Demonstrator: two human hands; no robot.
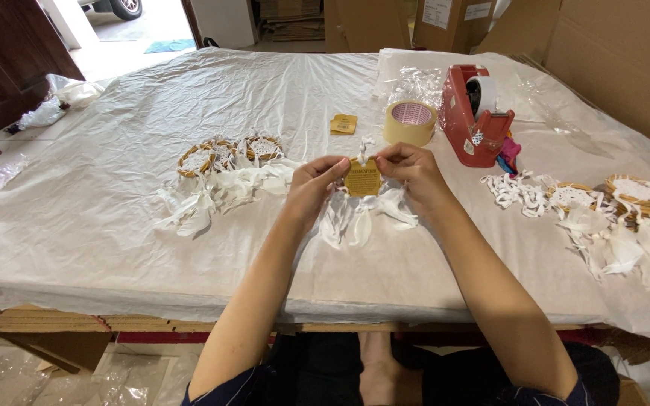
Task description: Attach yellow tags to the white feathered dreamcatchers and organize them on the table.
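My left hand (311, 184) and my right hand (413, 171) meet at the middle of the table and pinch a small yellow-brown card tag (362, 180) between their fingertips. The tag sits at the top of a white feathered dreamcatcher (366, 210), whose feathers spread on the white sheet below my hands. A thin white loop sticks up just above the tag. The hoop of this dreamcatcher is mostly hidden behind my hands and the tag.
Dreamcatchers (223, 158) with tan hoops lie to the left, and more (618, 203) lie to the right. A roll of tape (410, 122), a red tape dispenser (475, 113) and spare tags (344, 124) stand behind my hands. Cardboard boxes (611, 53) line the back right.
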